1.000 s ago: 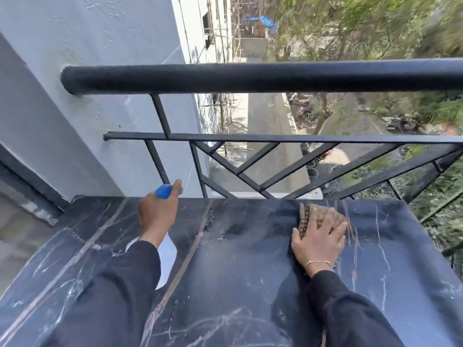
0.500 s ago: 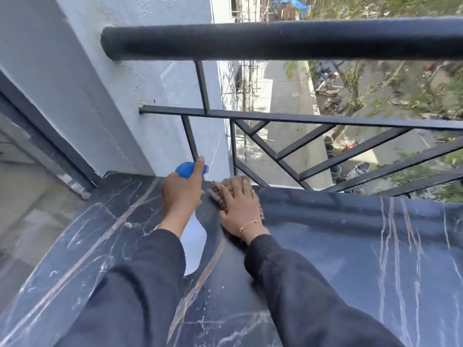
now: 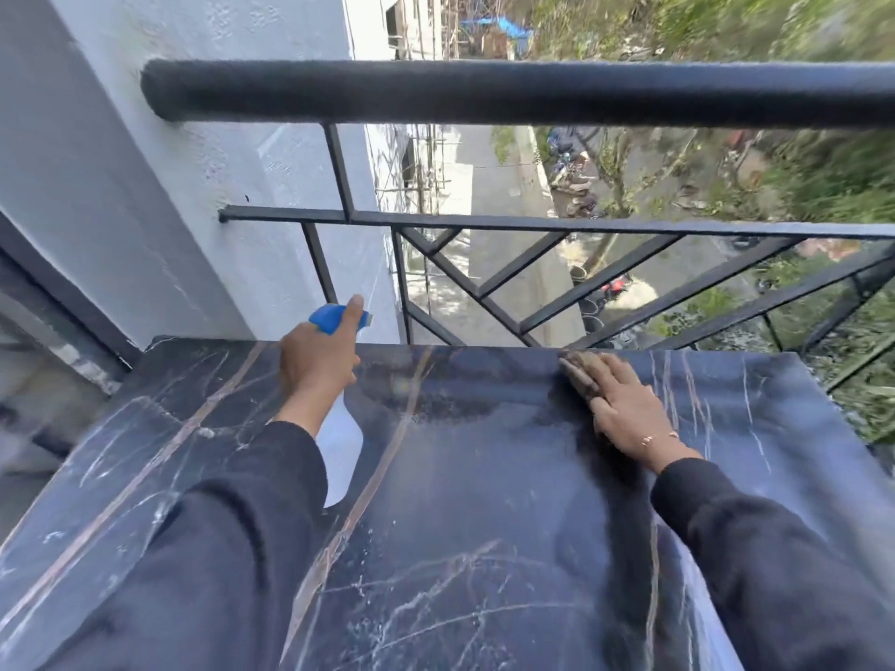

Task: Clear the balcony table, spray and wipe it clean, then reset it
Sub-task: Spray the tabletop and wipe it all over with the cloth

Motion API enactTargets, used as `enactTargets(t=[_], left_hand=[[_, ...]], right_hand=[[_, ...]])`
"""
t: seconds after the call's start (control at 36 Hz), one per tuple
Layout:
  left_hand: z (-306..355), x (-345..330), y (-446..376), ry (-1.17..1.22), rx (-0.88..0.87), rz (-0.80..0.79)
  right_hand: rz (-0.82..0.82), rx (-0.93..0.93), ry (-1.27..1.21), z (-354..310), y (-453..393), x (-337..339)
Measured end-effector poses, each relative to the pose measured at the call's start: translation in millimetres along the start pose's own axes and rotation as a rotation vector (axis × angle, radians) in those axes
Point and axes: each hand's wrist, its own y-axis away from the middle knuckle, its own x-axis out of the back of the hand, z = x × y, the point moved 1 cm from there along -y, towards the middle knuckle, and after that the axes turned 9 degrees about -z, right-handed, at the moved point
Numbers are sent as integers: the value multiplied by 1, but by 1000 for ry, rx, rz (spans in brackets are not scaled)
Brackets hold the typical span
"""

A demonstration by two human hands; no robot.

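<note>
There is one view only, from a wide-angle camera on the person's head. It looks forward and steeply down onto the dark marble table [image 3: 484,501], near enough that both sleeved forearms enter from the lower edge. It faces outward across the table's far edge, through the black balcony railing [image 3: 508,92], to the street and greenery well below. A grey wall [image 3: 160,186] fills the left side.

The person wears a dark, near-black long-sleeved garment of soft, slightly fuzzy fabric. The left sleeve [image 3: 232,540] and right sleeve [image 3: 775,549] both end at the wrist. The left hand [image 3: 317,365] is bare. The right hand [image 3: 624,404] is bare; its wrist carries a thin gold-coloured bracelet [image 3: 658,436].
</note>
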Motion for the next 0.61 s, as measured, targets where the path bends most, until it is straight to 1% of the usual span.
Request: enactTargets(t=[0.08,0.11,0.22,0.28,0.36,0.44,0.61], left_hand=[[0,0,1,3,-6,-6],[1,1,1,8,-12,-10],[1,-1,4,-6,-34,-17],[4,-3,5,-3,-43,-28],[4,-6,4,-16,-64,-38],[1,-6,0,-13,-65,-35],[-5,-6,-10,10,-59,-6]], right_hand=[[200,-86,-37,12,21,-18],[229,-124,-16,9,26,-24],[239,-243,20,-11,28,-43],[231,-248,38,-22,23,-47],[201,-175,59,-46,11,-53],[175,-63,62,-79,-4,-61],[5,235,83,-150,-27,-87]])
